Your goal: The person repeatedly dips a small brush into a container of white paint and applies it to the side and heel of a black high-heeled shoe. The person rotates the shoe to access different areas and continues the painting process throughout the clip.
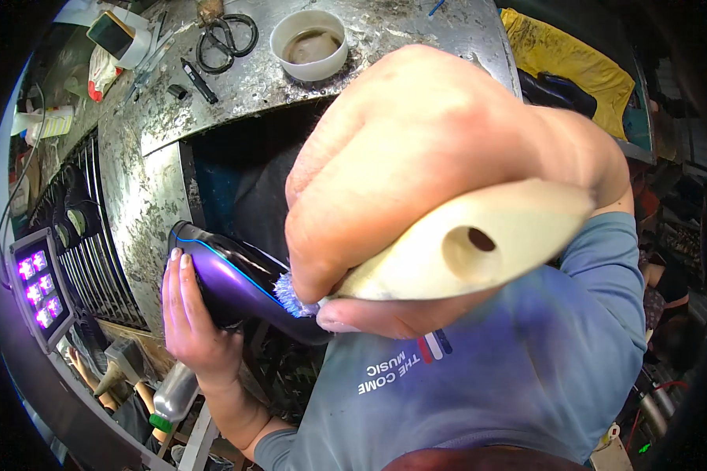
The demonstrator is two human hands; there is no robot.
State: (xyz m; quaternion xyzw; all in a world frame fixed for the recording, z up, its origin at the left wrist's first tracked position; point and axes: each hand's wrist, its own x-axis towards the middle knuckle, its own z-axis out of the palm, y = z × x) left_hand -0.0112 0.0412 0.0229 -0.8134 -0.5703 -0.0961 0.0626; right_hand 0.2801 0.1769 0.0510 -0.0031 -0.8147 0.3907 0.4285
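My left hand (190, 314) grips the near end of a glossy dark purple shoe sole (236, 279), held tilted below the workbench edge. My right hand (416, 180), close to the camera, is closed around the pale wooden handle of a brush (479, 247). The brush's bristles (291, 294) touch the upper surface of the sole. The handle has a round hole near its end. My right hand hides much of the sole's far part.
A stained metal workbench (236, 86) carries black scissors (226, 39), a white bowl of brownish glue (309, 43), a black marker (199, 80) and small tools. A purple-lit lamp (39, 286) sits at left, a plastic bottle (171, 399) below, yellow cloth (573, 67) at right.
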